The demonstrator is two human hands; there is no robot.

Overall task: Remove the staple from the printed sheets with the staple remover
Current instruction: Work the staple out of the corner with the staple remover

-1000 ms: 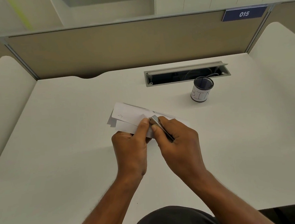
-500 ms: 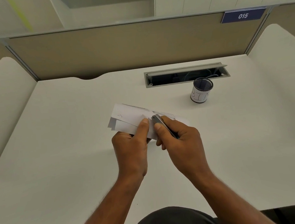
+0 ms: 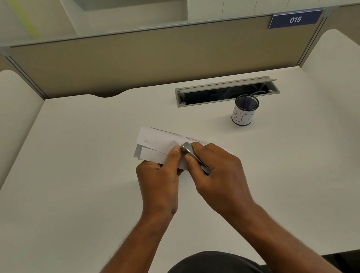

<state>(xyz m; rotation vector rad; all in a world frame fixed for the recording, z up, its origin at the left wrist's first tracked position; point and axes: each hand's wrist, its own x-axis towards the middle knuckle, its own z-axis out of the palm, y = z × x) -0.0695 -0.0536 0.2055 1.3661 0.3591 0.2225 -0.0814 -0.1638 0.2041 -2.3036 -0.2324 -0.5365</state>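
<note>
The right hand (image 3: 218,174) grips the staple remover (image 3: 194,154), tip pointing up-left onto the printed sheets (image 3: 155,141) pinched just beside it by the left hand (image 3: 159,181).

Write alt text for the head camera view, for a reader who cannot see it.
Two hands work on folded printed sheets over a white desk: the left hand pinches the paper while the right hand presses a metal staple remover against it. Behind them stand a mesh cup with a paper label and an open cable tray.
</note>
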